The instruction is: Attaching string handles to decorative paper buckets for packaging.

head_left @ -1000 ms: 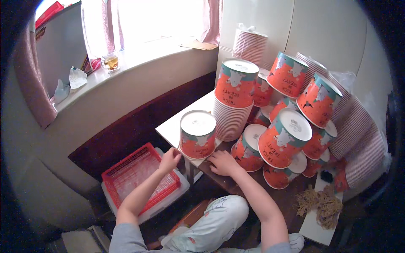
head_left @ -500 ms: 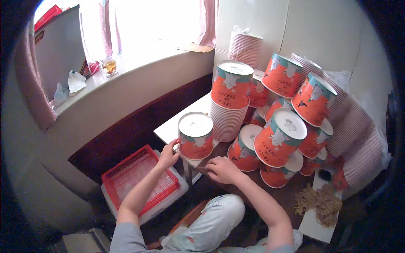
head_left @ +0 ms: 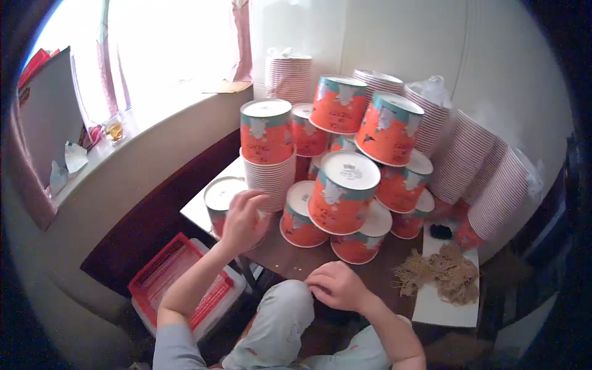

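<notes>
Upside-down orange paper buckets with green bands and white bases stand on the brown table. My left hand (head_left: 242,223) is raised in front of the leftmost bucket (head_left: 226,192), partly covering it. Its fingers are loosely bent and apart, with nothing visible in them; whether they touch the bucket I cannot tell. My right hand (head_left: 338,285) is lower, at the table's front edge beside my knee (head_left: 285,308). Its fingers are curled and close together, and what they hold, if anything, is hidden. A bucket (head_left: 343,192) in the front of the pile stands beyond it.
Beside the leftmost bucket, another bucket (head_left: 266,131) tops a nested white stack (head_left: 270,179). Tan twine strands (head_left: 453,274) lie on a white board (head_left: 441,316) at right. Striped nested stacks (head_left: 464,157) lean behind. A red basket (head_left: 143,285) sits low at left.
My left hand has risen from the leftmost bucket's lower side to in front of it. My right hand has drawn back toward my knee. The view has turned right, shifting the scene left.
</notes>
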`<state>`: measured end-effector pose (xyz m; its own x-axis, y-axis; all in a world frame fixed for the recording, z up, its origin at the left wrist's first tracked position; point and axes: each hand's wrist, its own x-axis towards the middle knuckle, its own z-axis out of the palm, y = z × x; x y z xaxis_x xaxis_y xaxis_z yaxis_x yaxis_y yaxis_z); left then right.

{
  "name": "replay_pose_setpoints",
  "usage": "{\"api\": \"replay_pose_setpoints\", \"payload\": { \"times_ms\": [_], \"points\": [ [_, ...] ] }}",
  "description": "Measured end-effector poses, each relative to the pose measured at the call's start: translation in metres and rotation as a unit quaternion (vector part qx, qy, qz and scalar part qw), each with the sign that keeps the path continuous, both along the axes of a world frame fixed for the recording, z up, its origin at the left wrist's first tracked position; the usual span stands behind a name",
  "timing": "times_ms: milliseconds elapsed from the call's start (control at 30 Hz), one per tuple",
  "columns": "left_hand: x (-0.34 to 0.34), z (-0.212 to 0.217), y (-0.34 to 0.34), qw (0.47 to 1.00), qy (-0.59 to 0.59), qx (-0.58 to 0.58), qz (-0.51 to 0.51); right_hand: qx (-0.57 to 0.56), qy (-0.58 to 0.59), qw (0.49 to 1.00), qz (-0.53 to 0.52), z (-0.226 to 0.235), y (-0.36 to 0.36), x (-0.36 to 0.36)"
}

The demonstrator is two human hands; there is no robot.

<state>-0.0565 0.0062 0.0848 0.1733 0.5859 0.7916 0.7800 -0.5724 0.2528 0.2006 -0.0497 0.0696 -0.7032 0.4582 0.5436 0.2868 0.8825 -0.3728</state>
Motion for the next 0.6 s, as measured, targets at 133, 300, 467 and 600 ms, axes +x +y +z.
{"api": "replay_pose_setpoints", "payload": {
  "times_ms": [133,300,467,600],
  "points": [
    [0.078,0.046,0.026,0.992,0.102,0.015,-0.072,-0.010,-0.009,1.000,-0.011,-0.027,-0.002,0.017],
    [0.115,0.056,0.050,0.980,0.182,0.012,-0.079,-0.008,-0.012,0.999,-0.038,-0.030,-0.004,0.035],
    [0.115,0.059,0.045,0.978,0.148,-0.033,-0.146,-0.018,0.000,0.999,-0.049,-0.019,-0.012,0.062],
    [0.098,0.068,0.014,0.973,-0.089,-0.115,-0.177,-0.036,0.099,0.990,-0.091,-0.007,-0.015,0.083]
  ]
}}
